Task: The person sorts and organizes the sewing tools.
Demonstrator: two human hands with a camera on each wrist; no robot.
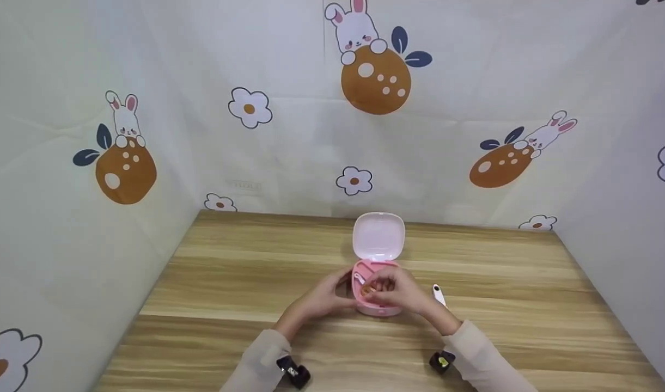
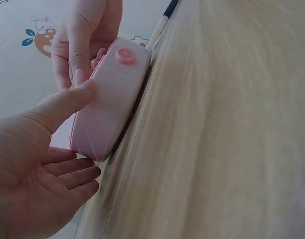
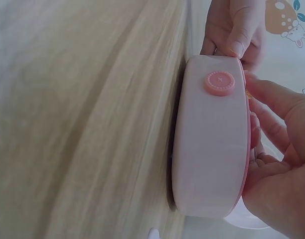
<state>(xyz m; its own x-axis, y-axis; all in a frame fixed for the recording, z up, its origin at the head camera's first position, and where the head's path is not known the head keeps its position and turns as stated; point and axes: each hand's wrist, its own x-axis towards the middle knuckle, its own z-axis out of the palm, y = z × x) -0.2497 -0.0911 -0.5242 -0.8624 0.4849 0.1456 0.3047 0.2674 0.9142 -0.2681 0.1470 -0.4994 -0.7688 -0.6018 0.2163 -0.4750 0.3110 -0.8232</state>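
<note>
A pink box (image 1: 380,311) stands on the table with its pale lid (image 1: 379,237) raised at the back. A round pink button (image 3: 220,83) sits on its front. My left hand (image 1: 328,294) holds the box's left side, thumb on the front and fingers farther back. Over the open box, my right hand (image 1: 400,289) pinches a small amber-coloured thing (image 1: 368,289), partly hidden by the fingers; its kind is unclear. Beside it in the box lies a small white piece (image 1: 359,278). Several pink compartments (image 1: 365,267) show inside.
On the wooden table (image 1: 245,261), a white utensil handle with a dark end (image 1: 439,294) lies right of the box, partly behind my right forearm. Printed cloth walls (image 1: 288,152) rise at the back and both sides.
</note>
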